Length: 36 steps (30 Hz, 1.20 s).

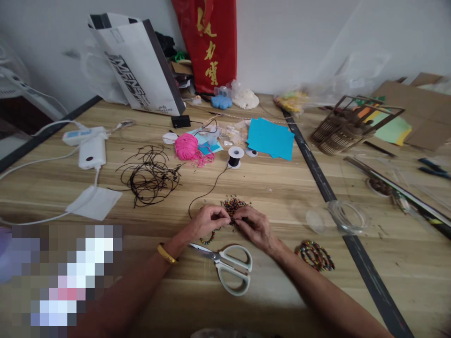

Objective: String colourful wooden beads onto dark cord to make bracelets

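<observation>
My left hand (211,220) is closed in a pinch on the black cord (210,188), which runs from a spool (234,157) and passes behind the hand. A short strung row of multicoloured beads (207,239) hangs on it just below the fingers. Facing it, my right hand (256,226) is pinched too, its fingertips close to the left ones; whatever they grip is too small to make out. Right behind the fingertips lies a pile of loose multicoloured beads (235,203). White-handled scissors (225,267) rest in front of the hands, blades pointing left.
Finished-looking bead bracelets (314,256) lie beside my right forearm, near a clear round container (347,217). Farther back are tangled black cords (151,178), pink yarn (186,147), blue sheets (270,138) and a woven basket (338,129). A white power bank (92,152) with cables sits left.
</observation>
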Motion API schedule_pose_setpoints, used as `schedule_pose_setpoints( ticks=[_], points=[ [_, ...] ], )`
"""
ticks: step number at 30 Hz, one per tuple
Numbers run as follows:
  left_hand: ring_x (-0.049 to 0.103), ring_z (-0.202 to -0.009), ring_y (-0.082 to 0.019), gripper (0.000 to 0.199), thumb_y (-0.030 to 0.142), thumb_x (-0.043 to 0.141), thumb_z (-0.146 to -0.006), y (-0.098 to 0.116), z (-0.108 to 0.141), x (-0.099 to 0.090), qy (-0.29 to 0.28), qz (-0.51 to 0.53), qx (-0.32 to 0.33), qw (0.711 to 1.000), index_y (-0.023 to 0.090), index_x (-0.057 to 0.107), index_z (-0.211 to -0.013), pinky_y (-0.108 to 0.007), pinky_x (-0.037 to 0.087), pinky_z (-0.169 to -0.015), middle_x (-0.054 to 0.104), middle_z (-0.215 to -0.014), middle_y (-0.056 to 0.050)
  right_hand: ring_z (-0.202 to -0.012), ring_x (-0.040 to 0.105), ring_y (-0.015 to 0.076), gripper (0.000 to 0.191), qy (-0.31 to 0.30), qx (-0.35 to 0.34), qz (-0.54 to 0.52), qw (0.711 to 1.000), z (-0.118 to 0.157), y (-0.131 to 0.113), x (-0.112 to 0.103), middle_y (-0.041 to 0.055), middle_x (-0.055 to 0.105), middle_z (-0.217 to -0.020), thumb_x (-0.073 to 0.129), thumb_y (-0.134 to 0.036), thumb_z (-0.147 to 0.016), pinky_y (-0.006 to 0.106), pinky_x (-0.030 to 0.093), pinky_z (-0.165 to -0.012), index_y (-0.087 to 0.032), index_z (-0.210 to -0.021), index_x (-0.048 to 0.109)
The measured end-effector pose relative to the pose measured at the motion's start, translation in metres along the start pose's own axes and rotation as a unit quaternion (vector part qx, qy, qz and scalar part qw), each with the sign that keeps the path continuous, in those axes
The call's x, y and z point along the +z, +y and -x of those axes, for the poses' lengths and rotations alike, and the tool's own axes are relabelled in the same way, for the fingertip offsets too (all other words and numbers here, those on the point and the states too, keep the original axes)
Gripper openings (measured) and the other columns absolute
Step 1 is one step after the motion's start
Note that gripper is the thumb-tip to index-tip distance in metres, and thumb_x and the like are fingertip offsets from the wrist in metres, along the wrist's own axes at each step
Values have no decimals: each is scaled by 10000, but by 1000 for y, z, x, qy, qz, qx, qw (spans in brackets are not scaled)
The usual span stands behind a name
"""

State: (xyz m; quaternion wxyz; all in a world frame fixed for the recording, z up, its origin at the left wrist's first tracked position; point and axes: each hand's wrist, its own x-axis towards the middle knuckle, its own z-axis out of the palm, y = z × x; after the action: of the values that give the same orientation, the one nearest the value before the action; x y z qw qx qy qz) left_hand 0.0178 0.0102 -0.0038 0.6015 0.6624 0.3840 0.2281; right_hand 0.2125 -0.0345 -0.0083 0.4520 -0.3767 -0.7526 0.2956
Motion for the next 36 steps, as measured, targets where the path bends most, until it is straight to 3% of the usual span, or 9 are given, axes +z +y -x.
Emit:
schedule_pose_setpoints(
  ticks=[36],
  points=[
    [484,-570,-89,168,266,592,-773,3,2,-1,-17,-28,8,999,109,645,-742,-190,372,-544,575,-628,3,-831,620,170,101,-17,-8,32,999,1,1,2,71,670,-872,558,-163,-896,312,515,-771,-187,-962,630]
  ],
)
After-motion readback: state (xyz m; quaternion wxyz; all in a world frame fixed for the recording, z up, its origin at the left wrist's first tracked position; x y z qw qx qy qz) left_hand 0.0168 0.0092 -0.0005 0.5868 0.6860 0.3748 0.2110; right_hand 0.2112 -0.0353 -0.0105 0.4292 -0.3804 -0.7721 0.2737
